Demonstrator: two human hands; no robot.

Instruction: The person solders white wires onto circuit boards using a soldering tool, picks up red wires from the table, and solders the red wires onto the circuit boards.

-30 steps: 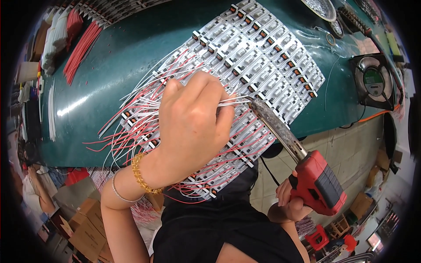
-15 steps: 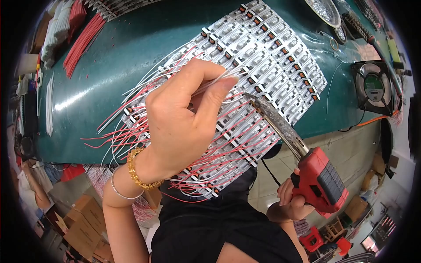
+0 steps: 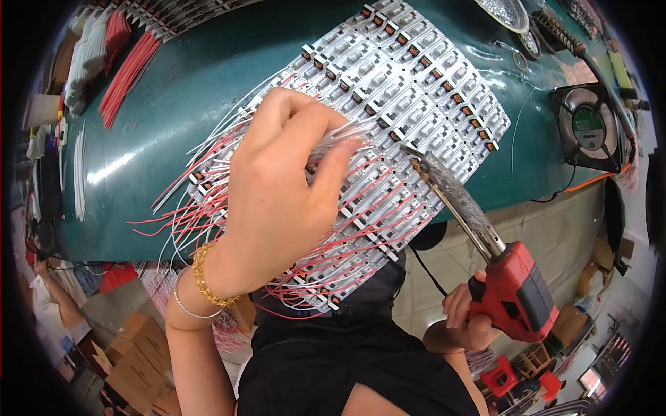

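Left hand [image 3: 281, 180]: narrow, thumb and fingers pinched together on a bunch of white wires [image 3: 340, 137], held above the middle of the board panel [image 3: 416, 100].
Right hand [image 3: 472, 322]: at the near right, wrapped around the handle of a red and black soldering gun [image 3: 519, 295].
Soldering gun: its long metal barrel slants toward the far left, the tip over the panel just right of the left hand; whether the tip touches, I cannot tell.
Board panel: slanted across the green table [image 3: 139, 197], rows of small pale boards with dark and orange parts, its near corner reaching past the table's near edge.
Red wires [image 3: 371, 227]: spread with white ones over the near and left parts of the panel, loose ends trailing off its left side.
Far left of table: a red wire bundle [image 3: 128, 83] beside a white wire bundle [image 3: 90, 59].
Right of panel: a square black fan [image 3: 588, 130].
Far right: a round dish [image 3: 505, 12].
Left wrist: a yellow beaded bracelet [image 3: 202, 277].
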